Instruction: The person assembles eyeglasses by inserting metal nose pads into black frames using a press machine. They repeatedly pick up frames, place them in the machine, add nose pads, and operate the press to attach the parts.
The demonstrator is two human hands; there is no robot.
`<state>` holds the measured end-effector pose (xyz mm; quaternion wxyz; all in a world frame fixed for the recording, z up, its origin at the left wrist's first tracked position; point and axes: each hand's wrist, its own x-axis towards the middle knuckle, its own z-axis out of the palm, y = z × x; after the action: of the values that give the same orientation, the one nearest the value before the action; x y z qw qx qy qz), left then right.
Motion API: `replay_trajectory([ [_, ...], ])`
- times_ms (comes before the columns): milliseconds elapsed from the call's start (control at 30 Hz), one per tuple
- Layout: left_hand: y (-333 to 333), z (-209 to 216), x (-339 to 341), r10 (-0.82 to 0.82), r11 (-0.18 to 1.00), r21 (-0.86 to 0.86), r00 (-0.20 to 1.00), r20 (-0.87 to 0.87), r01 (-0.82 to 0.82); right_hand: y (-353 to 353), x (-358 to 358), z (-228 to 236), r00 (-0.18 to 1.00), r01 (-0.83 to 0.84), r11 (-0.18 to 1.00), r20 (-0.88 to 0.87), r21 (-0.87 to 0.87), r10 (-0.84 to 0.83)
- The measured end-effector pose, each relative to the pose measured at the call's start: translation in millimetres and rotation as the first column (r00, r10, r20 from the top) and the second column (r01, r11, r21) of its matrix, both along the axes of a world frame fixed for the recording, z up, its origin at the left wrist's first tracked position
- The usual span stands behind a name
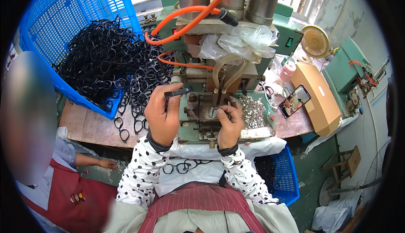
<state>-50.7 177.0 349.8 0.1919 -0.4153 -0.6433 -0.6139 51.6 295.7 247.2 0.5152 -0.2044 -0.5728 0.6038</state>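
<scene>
In my left hand, a black eyeglass frame is pinched between thumb and fingers, seen edge-on just left of the machine's work spot. My right hand has its thumb and fingers drawn together at the small metal fixture under the press head. Whatever is between those fingertips is too small to make out. Two pale tubes come down over the fixture from the green press machine. Close by my right hand lies a heap of small shiny metal pieces.
A blue basket full of black eyeglass frames tips toward the bench at left, with more frames spilled beside it. Right of the machine are a phone and a cardboard box. Another blue basket stands below. A co-worker's hand is at left.
</scene>
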Motion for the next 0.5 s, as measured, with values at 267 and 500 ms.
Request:
replay_trajectory([
  [267,-3.8,1.1,-8.7,-0.117,0.993,-0.008,0.985,0.125,0.119,-12.6,-6.7,5.7,0.995,-0.036,0.989,-0.102,-0.143,0.021],
  [500,-2.4,6.9,-6.0,-0.098,0.994,-0.03,0.987,0.129,0.102,-4.8,-11.6,-6.5,0.99,-0.001,0.982,-0.14,-0.189,-0.025],
])
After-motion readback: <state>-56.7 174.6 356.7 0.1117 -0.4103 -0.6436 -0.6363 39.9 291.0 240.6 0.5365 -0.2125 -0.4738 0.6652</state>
